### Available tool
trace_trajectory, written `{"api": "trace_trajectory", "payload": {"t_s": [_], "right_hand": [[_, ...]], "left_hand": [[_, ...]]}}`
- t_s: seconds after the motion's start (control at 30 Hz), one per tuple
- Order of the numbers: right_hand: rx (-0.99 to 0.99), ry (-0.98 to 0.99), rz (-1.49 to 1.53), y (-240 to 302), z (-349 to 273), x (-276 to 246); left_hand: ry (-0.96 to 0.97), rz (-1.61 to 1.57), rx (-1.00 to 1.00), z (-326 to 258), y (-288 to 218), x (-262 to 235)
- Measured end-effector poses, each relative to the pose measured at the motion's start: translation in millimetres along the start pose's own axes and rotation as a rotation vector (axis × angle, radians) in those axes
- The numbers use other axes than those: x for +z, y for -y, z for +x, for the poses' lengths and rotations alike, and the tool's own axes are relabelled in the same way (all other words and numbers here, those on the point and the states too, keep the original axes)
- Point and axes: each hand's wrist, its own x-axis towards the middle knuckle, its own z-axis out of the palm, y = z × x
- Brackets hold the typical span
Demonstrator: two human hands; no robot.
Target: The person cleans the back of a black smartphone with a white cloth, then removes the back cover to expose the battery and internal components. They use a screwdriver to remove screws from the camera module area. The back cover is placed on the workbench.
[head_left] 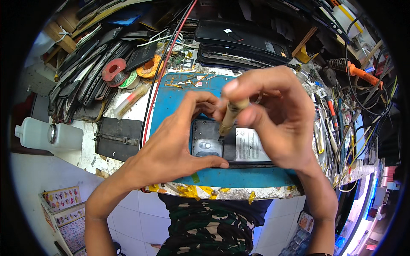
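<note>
An opened smartphone (pixel 229 150) lies flat, its back cover off, with a silvery white label on its right part and a grey camera area on its left. My left hand (pixel 171 143) grips its left end, thumb along the near edge and fingers at the far edge. In my right hand (pixel 284 123), slightly blurred, a tan-handled screwdriver (pixel 230 117) is pinched between thumb and fingers. It tilts down, its tip at the phone's inner frame beside the camera area. My right hand hides the phone's right end.
Under the phone is a blue work mat (pixel 256 177). Solder spools (pixel 114 70), stacked phone parts (pixel 89 81) and a clear bottle (pixel 64 135) lie left. A pile of dark phone panels (pixel 243 40) stands behind. Cables and an orange soldering iron (pixel 365 74) crowd the right.
</note>
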Motion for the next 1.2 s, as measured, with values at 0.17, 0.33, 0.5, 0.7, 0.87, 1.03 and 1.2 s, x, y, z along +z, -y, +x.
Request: {"api": "trace_trajectory", "payload": {"t_s": [0.17,0.33,0.5,0.7,0.87,1.03,1.2], "right_hand": [[-0.154,-0.063,-0.286,-4.7,2.5,1.9],[0.022,-0.021,0.067,-0.5,0.5,1.2],[-0.152,0.043,-0.266,1.7,-1.3,-0.9],[-0.077,-0.043,-0.145,-0.8,-0.5,3.4],[0.054,-0.179,0.109,0.9,-1.8,8.2],[-0.011,-0.068,-0.166,0.2,-2.8,8.0],[0.042,-0.086,-0.073,0.5,-6.4,7.0]], "left_hand": [[0.048,0.148,-0.028,-1.6,-4.6,-2.5],[-0.019,-0.186,-0.019,1.4,-6.4,0.6],[-0.130,-0.522,-0.046,2.2,-6.5,9.2],[-0.247,-0.341,0.033,6.3,-1.5,7.3],[-0.111,-0.587,-0.020,3.8,-1.8,7.8],[-0.156,-0.448,0.055,9.6,3.0,10.5],[-0.024,-0.461,-0.014,8.1,-2.8,3.8]]}}
